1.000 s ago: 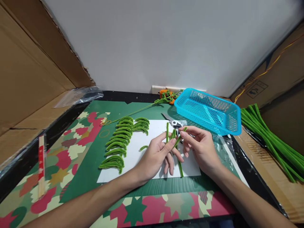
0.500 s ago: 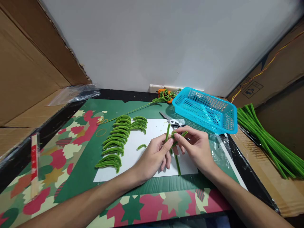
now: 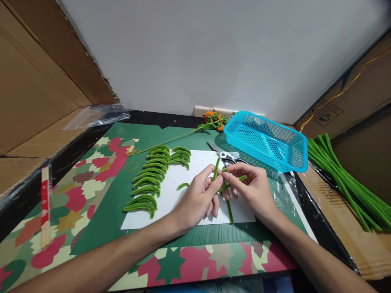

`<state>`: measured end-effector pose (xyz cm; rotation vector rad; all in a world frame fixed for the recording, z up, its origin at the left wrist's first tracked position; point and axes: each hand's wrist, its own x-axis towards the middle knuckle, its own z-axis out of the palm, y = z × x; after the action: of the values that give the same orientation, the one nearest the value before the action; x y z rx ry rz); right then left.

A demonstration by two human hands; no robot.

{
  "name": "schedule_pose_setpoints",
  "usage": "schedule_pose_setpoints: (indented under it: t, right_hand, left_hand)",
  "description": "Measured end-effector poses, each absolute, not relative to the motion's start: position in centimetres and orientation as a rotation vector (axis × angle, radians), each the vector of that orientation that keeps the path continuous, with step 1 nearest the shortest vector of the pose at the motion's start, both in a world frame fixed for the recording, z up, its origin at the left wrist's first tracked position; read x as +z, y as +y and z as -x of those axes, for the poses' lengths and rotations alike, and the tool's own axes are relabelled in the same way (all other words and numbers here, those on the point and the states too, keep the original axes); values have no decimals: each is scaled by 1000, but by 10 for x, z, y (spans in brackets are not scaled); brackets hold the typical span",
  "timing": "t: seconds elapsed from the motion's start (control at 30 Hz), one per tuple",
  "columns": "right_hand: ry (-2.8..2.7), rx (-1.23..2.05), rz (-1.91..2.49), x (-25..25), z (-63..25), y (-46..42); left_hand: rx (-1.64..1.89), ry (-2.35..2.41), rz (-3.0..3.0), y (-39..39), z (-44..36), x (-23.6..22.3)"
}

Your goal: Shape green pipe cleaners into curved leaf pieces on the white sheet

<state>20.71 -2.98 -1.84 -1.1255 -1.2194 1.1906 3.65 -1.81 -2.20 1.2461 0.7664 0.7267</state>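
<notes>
Over the white sheet my left hand and my right hand meet, both pinching fuzzy green pipe cleaners. One piece sticks up past the left fingers, another slants out under the right fingers, and one points down toward the sheet. Exactly how they join between the fingertips is hidden. Just behind my hands lie scissors with white and black handles, blades apart. Bent pipe cleaner pieces lie in a stacked column on the left, with a shorter stack beside it and a single short piece.
A blue perforated basket stands at the back right. Behind lies an orange and green pipe cleaner flower on a long stem. Long green pipe cleaners rest on cardboard at right. A red-and-white wrapped stick lies left.
The view has shifted slightly. My fingers have moved a little at the pinch, and the slanting pipe cleaner under my right hand now sits lower and flatter.
</notes>
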Motion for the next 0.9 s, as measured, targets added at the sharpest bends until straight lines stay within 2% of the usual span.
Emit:
schedule_pose_setpoints:
  t: [0.4,0.9]
  right_hand:
    - [-1194,1348,1103,-21,-211,-27]
    - [-1074,1254,933,-24,-210,-26]
  left_hand:
    - [735,813,-1254,-22,-36,-18]
    - [967,847,-1179,-23,-36,-25]
